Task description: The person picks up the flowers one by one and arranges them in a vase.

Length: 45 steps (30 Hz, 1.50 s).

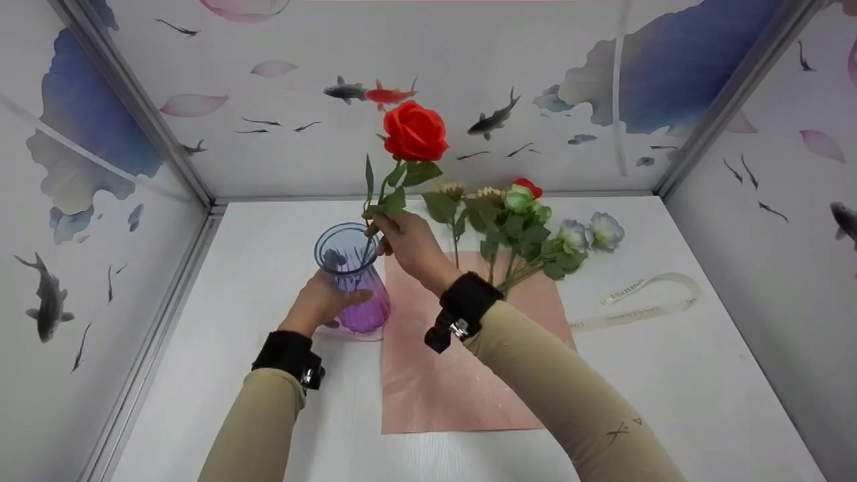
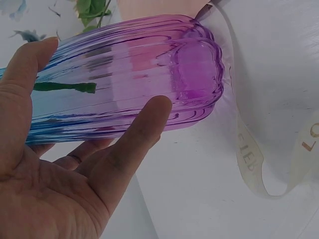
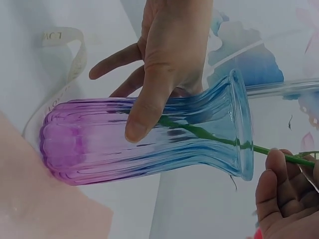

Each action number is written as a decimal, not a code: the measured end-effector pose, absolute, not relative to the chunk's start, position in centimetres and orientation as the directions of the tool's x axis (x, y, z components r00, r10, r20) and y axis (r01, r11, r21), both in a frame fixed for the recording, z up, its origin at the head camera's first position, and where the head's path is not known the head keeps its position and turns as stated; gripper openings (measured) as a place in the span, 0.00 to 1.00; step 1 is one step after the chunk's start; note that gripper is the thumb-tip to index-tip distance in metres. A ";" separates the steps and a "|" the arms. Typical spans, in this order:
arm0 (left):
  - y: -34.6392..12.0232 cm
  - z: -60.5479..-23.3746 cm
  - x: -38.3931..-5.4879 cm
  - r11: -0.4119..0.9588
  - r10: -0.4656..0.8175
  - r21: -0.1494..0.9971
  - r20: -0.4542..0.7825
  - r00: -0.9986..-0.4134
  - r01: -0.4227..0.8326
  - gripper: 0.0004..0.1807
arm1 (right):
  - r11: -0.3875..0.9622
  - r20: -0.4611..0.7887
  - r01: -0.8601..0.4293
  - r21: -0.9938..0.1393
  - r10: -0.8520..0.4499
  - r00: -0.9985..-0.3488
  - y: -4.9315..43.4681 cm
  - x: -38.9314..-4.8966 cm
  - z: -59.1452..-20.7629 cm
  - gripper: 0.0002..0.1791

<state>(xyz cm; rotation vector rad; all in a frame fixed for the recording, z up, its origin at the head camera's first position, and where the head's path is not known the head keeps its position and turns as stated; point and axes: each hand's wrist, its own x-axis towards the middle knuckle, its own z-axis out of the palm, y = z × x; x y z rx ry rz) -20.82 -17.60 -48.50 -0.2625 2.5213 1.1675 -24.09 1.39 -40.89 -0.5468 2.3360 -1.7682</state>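
Observation:
My left hand grips the side of a ribbed glass vase, blue at the rim and purple toward the base. In the left wrist view, the thumb and fingers wrap the vase, and a cut green stem end shows through the glass. Above the rim, my right hand pinches the stem of a red rose with green leaves. The right wrist view shows that stem passing through the mouth down inside the vase, its lower end around mid-height.
A pink wrapping sheet lies on the white table. Several flowers lie at its far end, among them green blooms and pale blue ones. A printed cream ribbon curls at right. Patterned walls enclose the table.

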 end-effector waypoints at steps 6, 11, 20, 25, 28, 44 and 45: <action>-17.7 -48.7 -20.9 0.635 0.027 0.728 -0.357 -0.934 -0.260 0.47 | 0.325 0.139 -0.289 -0.900 -0.413 -0.900 0.0 -23.9 -40.9 0.16; -17.7 -48.6 -21.0 0.638 0.008 0.717 -0.371 -0.929 -0.281 0.48 | 0.415 0.209 -0.376 -0.829 -0.395 -0.895 -0.9 -23.6 -41.1 0.14; -17.8 -48.5 -21.0 0.630 0.004 0.721 -0.375 -0.927 -0.289 0.52 | 0.434 0.264 -0.408 -0.803 -0.354 -0.897 -0.7 -23.3 -41.5 0.13; -17.8 -48.5 -20.9 0.614 0.017 0.739 -0.363 -0.931 -0.277 0.49 | 0.413 0.302 -0.442 -0.796 -0.362 -0.882 0.7 -23.4 -41.9 0.15; -17.8 -48.5 -20.9 0.607 0.014 0.741 -0.372 -0.928 -0.287 0.49 | 0.419 0.347 -0.474 -0.774 -0.345 -0.872 1.8 -23.8 -42.3 0.16; -17.7 -48.6 -20.9 0.630 -0.008 0.715 -0.385 -0.923 -0.304 0.50 | 0.500 0.169 -0.332 -0.800 -0.344 -0.924 9.9 -25.4 -46.9 0.25; -17.7 -48.5 -20.8 0.630 -0.009 0.713 -0.388 -0.922 -0.307 0.50 | 0.512 0.159 -0.324 -0.795 -0.340 -0.927 10.3 -25.5 -47.2 0.26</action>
